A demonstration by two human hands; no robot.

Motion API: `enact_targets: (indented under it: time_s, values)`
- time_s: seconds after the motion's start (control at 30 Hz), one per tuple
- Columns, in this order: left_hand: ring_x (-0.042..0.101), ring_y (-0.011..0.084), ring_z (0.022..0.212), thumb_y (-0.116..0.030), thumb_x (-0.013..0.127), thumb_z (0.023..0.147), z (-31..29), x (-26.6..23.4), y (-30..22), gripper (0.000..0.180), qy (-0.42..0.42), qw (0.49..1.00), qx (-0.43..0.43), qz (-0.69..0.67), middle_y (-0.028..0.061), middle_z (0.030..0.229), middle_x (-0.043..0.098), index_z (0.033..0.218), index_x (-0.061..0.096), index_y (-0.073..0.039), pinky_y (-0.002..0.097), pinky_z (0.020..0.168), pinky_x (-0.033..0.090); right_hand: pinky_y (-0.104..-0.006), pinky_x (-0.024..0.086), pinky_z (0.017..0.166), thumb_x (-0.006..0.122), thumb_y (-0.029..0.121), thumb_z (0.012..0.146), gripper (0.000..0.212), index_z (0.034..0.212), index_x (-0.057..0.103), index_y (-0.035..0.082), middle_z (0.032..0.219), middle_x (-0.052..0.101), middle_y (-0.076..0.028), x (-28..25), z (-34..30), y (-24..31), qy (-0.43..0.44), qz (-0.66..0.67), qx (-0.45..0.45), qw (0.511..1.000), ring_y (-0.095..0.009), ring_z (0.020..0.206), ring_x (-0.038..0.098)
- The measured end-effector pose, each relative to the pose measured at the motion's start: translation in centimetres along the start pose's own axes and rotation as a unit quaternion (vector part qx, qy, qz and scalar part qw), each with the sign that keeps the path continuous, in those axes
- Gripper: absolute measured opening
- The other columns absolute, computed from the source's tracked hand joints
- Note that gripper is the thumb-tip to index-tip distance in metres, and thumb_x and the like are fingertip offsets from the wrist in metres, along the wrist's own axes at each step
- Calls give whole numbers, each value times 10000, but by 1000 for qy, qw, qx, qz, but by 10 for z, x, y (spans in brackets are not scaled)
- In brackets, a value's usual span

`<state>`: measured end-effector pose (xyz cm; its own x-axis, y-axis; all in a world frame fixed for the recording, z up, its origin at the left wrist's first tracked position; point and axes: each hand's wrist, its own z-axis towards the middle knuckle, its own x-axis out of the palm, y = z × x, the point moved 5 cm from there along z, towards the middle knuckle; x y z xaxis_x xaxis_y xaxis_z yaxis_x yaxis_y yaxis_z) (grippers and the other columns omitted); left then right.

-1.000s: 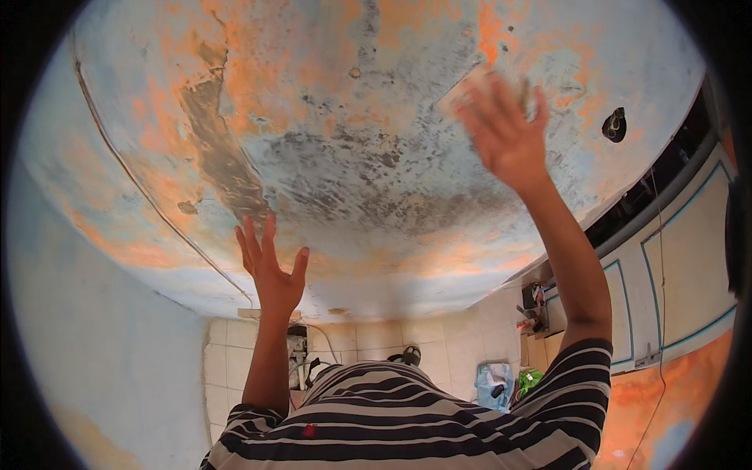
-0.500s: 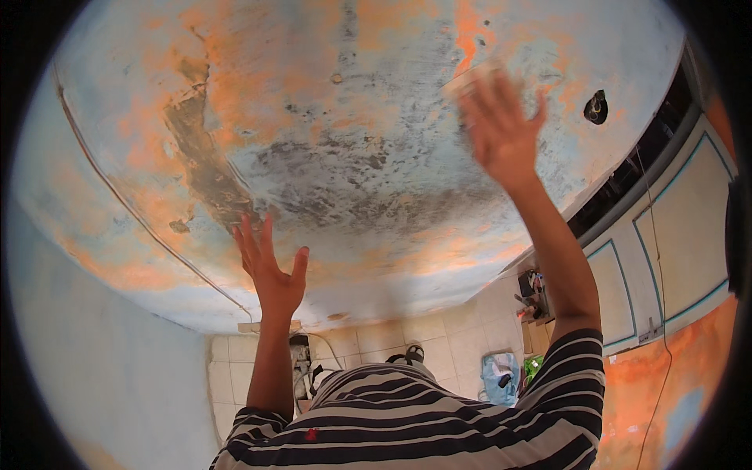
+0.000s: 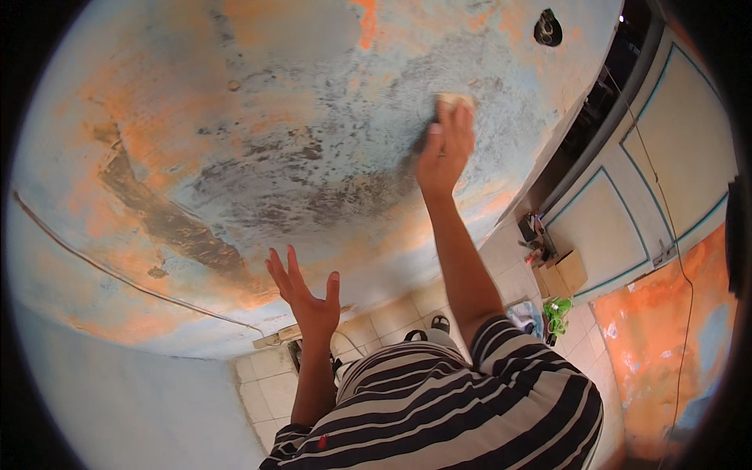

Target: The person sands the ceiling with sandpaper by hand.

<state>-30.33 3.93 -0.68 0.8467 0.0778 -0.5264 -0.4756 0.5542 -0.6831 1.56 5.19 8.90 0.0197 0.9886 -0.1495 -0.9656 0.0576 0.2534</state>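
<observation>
In front of me is a wall (image 3: 313,102) with worn orange and pale blue paint, grey-black scuffed patches and a bare strip of exposed plaster (image 3: 168,215) at the left. My right hand (image 3: 446,153) presses a thin beige sheet (image 3: 456,100), which looks like sandpaper, to the wall right of the dark patch. Most of the sheet is hidden under the fingers. My left hand (image 3: 309,301) is raised near the lower wall, fingers spread and holding nothing; whether its fingertips touch the wall I cannot tell.
A cable (image 3: 117,270) runs down the wall at the left to a socket strip (image 3: 278,337). An electrical box hole (image 3: 548,30) is at the upper right. On the tiled floor are a cardboard box (image 3: 562,274) and a green bag (image 3: 558,313). Pale doors (image 3: 674,157) stand at the right.
My right hand has swept downward across the wall with the beige sheet. The view has turned to the right; my left hand remains raised with its fingers spread.
</observation>
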Motion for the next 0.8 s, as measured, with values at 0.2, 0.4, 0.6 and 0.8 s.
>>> enact_targets:
  time_s: [0.2, 0.4, 0.6, 0.8]
  values:
    - [56, 444, 1590, -298, 747, 926, -14, 35, -13, 888, 53, 999, 1, 4, 197, 1728, 96, 1642, 254, -119, 626, 1233, 161, -505, 293, 1217, 529, 185, 1062, 416, 1435, 600, 17, 1559, 477, -257, -7, -48, -20, 86, -55, -7, 995, -420, 1499, 383]
    - [54, 456, 1587, -314, 752, 919, -4, 75, -32, 905, 55, 999, 2, -2, 220, 1723, 84, 1637, 248, -90, 632, 1228, 163, -580, 301, 1187, 521, 185, 1043, 391, 1404, 638, 92, 1557, 493, -221, -36, -32, -113, -72, -54, 135, 987, -445, 1460, 420]
    - [90, 447, 1585, -293, 746, 925, 15, 124, -70, 887, 37, 998, 41, 40, 246, 1710, 94, 1624, 252, -59, 609, 1241, 161, -479, 290, 1223, 533, 144, 1055, 395, 1430, 615, 55, 1514, 533, -242, -55, -33, -230, -135, 33, 310, 941, -426, 1458, 444]
    - [83, 470, 1578, -389, 689, 968, 45, 165, -115, 861, -24, 990, 127, 63, 249, 1709, 60, 1625, 240, -59, 653, 1217, 197, -548, 258, 1222, 508, 110, 1036, 336, 1315, 685, 49, 1486, 565, -234, -79, 13, -261, 0, -139, 19, 990, -353, 1454, 475]
